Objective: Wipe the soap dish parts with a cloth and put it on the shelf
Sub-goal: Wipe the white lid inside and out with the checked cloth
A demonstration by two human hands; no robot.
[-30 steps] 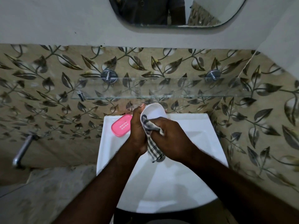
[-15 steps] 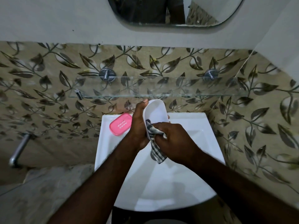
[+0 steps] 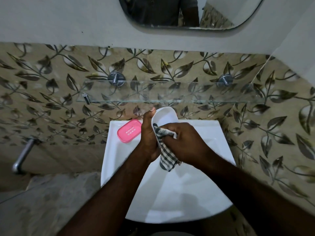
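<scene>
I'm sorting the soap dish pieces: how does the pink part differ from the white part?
The pink part lies flat on the sink rim, untouched; the white part is held on edge by the left hand. The pink part has rows of small slots; the white part shows none. The right hand presses the cloth against the white part, not the pink part. Both are rounded oblongs.

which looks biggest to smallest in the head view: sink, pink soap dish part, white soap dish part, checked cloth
1. sink
2. pink soap dish part, white soap dish part, checked cloth: look about alike; the last two are partly hidden, so unranked.
</scene>
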